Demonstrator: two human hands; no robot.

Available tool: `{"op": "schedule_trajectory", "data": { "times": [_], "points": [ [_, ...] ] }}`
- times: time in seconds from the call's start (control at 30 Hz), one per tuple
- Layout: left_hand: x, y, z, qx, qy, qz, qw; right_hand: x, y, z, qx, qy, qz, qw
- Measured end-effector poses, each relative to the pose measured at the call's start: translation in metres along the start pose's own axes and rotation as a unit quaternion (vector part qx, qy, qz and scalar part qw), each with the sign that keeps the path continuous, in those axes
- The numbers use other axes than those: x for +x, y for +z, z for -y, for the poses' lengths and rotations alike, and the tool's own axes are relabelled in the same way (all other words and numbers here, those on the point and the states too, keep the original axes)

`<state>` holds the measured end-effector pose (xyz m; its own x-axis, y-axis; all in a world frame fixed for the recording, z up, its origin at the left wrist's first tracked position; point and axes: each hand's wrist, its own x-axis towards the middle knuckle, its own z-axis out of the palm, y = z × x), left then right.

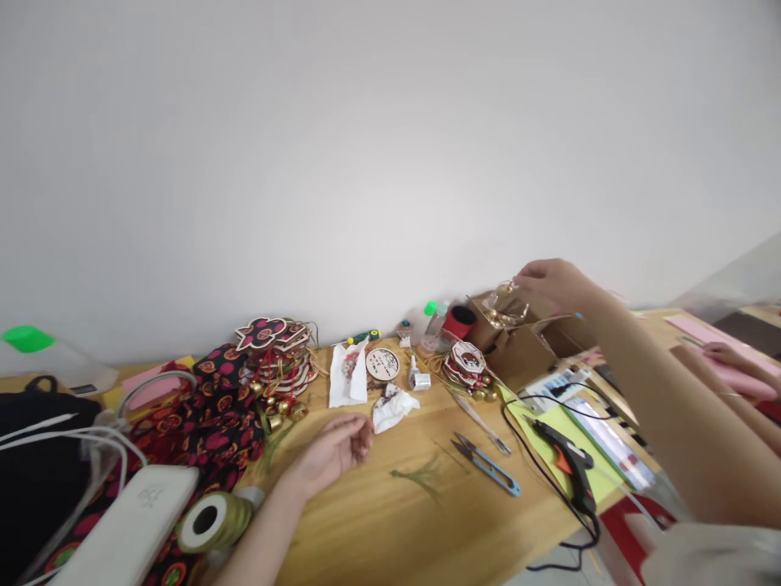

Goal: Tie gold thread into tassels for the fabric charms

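Two bare hands work well apart at a wooden table (451, 537): the right hand (552, 281) stretches to a cardboard box (518, 356) by the wall, thumb and fingertips drawn together beside the gold bells (503, 316) — whether they pinch one or merely brush it is too blurred to tell. The bells sit bunched in the mouth of the box. Nearer the front, the left hand (338, 446) waits just beside a crumpled tissue (395, 408), its fingers loosely curled, nothing visible in them. Picking from the box appears to be the step in hand; the next move seems to call for a sure pinch and a lift clear of the cardboard edge — without snagging neighbouring pieces. Blue-handled snips (486, 464) and a glue gun (567, 462) lie between the two arms.
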<state>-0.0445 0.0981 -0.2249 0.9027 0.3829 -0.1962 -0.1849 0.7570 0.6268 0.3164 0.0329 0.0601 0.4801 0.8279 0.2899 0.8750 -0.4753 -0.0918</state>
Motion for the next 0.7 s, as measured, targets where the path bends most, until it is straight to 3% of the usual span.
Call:
{"op": "schedule_trajectory", "data": {
  "times": [0.17,0.2,0.27,0.33,0.43,0.53,0.6,0.7],
  "points": [
    [-0.006,0.012,-0.012,-0.032,-0.001,0.028,0.999,-0.074,0.018,0.056,0.163,-0.101,0.123,0.974],
    [-0.008,0.015,-0.014,-0.041,-0.006,0.033,0.999,-0.091,0.027,0.071,0.203,-0.132,0.147,0.959],
    [-0.011,0.020,-0.017,-0.056,-0.024,0.040,0.997,-0.123,0.052,0.101,0.305,-0.227,0.192,0.905],
    [-0.014,0.023,-0.018,-0.069,-0.048,0.044,0.996,-0.150,0.082,0.130,0.313,-0.247,0.233,0.887],
    [-0.017,0.023,-0.017,-0.068,-0.097,0.052,0.992,-0.173,0.127,0.159,0.280,-0.229,0.253,0.897],
    [-0.019,0.019,-0.015,-0.061,-0.119,0.056,0.989,-0.176,0.152,0.167,0.242,-0.197,0.236,0.920],
    [-0.018,0.017,-0.014,-0.068,-0.114,0.048,0.990,-0.170,0.149,0.163,0.220,-0.191,0.219,0.931],
    [-0.015,0.015,-0.014,-0.091,-0.097,0.023,0.991,-0.153,0.116,0.163,0.185,-0.202,0.186,0.944]
  ]
}}
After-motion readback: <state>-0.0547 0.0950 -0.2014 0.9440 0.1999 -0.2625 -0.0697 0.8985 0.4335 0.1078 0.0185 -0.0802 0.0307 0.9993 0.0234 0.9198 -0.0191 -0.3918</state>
